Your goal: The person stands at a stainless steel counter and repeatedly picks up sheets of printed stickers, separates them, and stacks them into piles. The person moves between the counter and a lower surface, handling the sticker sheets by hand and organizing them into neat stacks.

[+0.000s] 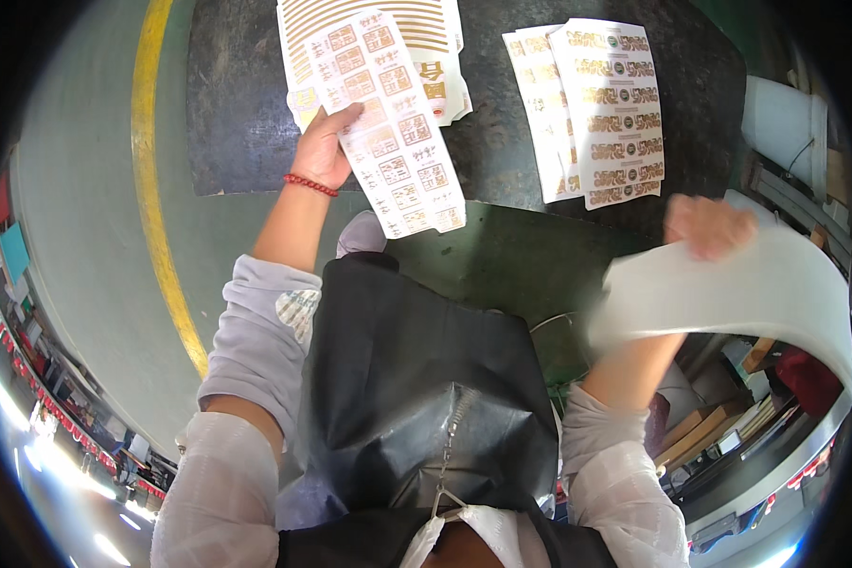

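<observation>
My left hand (328, 151) grips the left edge of a long white printed label sheet (402, 170) with brown square motifs, its thumb on top. The sheet slants over the near table edge. Beneath its far end lies a striped printed sheet (435, 57) in white and gold-brown. Out to the right, my right hand (710, 227) is closed on the upper edge of a large blank white sheet (729, 289), which bends in a curve and is blurred by motion. Whether that is one sheet or several, I cannot tell.
On the right of the dark table (237, 104) lie two overlapping stacks of printed sheets (615, 123). A black apron (417, 331) covers my lap. A yellow floor line (147, 170) runs along the left. Cardboard and other items (710, 426) stand at the lower right.
</observation>
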{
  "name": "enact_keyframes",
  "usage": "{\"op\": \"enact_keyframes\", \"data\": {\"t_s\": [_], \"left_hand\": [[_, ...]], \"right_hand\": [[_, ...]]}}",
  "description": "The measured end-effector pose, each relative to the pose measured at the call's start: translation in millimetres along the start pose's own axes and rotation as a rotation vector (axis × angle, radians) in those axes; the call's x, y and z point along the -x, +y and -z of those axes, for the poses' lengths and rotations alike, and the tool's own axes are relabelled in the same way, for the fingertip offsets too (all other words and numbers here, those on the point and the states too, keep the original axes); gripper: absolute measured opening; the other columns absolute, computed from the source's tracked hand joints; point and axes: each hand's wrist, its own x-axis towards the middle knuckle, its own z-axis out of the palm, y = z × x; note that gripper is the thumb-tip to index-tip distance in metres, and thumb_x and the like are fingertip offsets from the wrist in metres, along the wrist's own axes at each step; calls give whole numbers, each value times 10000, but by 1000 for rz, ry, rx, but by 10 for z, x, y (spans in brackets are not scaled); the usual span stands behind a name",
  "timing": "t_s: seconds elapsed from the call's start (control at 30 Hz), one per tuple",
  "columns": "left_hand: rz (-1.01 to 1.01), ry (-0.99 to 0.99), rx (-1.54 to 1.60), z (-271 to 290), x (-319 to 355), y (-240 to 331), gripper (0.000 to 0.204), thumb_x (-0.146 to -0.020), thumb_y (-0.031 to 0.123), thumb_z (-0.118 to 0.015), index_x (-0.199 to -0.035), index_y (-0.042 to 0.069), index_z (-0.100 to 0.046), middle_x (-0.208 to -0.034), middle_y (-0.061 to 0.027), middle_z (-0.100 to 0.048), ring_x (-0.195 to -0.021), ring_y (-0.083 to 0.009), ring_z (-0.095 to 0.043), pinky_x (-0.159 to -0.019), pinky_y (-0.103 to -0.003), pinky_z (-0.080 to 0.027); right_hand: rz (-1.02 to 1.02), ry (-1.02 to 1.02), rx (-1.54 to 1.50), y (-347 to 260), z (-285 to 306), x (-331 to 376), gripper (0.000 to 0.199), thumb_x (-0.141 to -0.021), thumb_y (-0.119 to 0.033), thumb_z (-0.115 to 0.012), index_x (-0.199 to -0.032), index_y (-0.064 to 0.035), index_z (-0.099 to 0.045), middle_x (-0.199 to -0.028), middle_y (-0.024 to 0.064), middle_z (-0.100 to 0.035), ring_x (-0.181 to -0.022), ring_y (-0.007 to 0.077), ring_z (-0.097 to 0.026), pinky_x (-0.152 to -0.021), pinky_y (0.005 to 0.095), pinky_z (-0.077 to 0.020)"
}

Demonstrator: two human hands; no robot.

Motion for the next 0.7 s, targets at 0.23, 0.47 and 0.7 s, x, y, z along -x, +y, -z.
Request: {"op": "enact_keyframes", "data": {"t_s": [0.23, 0.47, 0.7], "left_hand": [[95, -107, -116, 116, 3, 12, 510, -857, 14, -553, -1334, -25, -375, -1250, -141, -537, -1118, -254, -551, -929, -379, -480], [219, -169, -112, -278, 168, -282, 449, -877, 79, -586, -1293, -9, -441, -1224, -104, -564, -1082, -206, -571, -918, -346, -480], [259, -138, -1, -582, 668, -352, 491, -922, 217, -572, -1321, -13, -401, -1284, -91, -515, -1158, -182, -501, -973, -340, -408]], "right_hand": [[-934, 586, 214, 1453, 281, 1128, 215, -927, -138, -571, -1089, -1, -609, -985, 74, -645, -862, 112, -604, -740, 250, -502], [-975, 281, 324, 1045, -76, 815, 256, -895, -224, -634, -1074, -43, -604, -852, -22, -625, -674, 31, -533, -584, 183, -440], [-1010, 366, 342, 1103, -459, 989, 245, -913, -197, -604, -1067, -8, -577, -910, -12, -605, -792, 57, -540, -698, 233, -465]]}}
